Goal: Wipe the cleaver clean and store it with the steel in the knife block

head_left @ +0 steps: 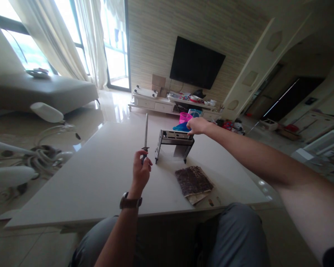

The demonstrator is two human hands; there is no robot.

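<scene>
My left hand (141, 168) is closed round the dark handle of a honing steel (146, 129), whose long thin rod points up. To its right, a metal knife rack (174, 136) with a slotted top stands on the white table (100, 174). One blade-like flat piece (180, 151) shows below the rack's top, at the right. My right hand (197, 126) reaches to the rack's right end, fingers pinched together at the top. Whatever they grip there is mostly hidden. Just behind the rack lies a blue plastic bag (181, 127).
A folded brown cloth (194, 181) lies near the table's front edge, with small items beside it. Left of the table, a lamp with white shades (47, 112) and coiled tubing stands on the floor. A pink basket (185, 117) sits beyond the table, before a low white cabinet (163, 107).
</scene>
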